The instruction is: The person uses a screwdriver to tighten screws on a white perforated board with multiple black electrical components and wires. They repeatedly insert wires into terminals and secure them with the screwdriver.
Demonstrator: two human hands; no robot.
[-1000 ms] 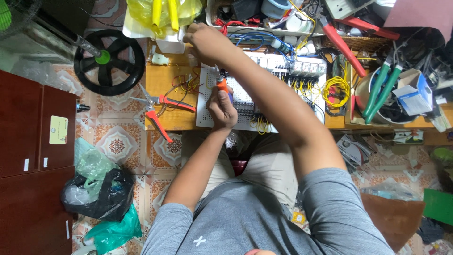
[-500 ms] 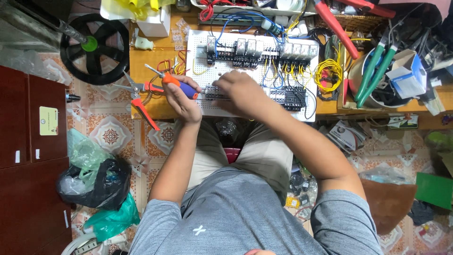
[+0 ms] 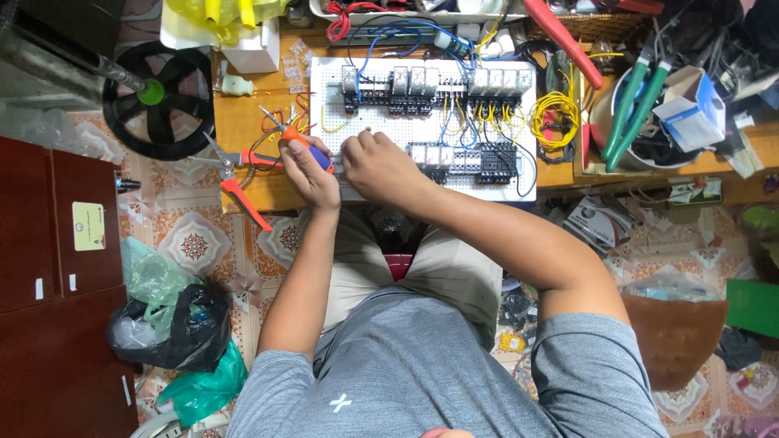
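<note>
Orange-handled pliers (image 3: 294,139) in my left hand (image 3: 312,172), at the white wiring board (image 3: 422,122).
My left hand grips the pliers at the board's lower left corner; my right hand (image 3: 377,162) is curled just beside it, contents hidden, on the wooden table (image 3: 243,122).

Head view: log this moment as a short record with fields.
left hand: grips orange-handled pliers
right hand: rests at the lower left edge of the white perforated panel
panel: carries rows of relays with blue and yellow wires
beside left hand: orange-handled wire stripper on the wooden bench
right of panel: yellow wire coil
floor left: black fan wheel
</note>
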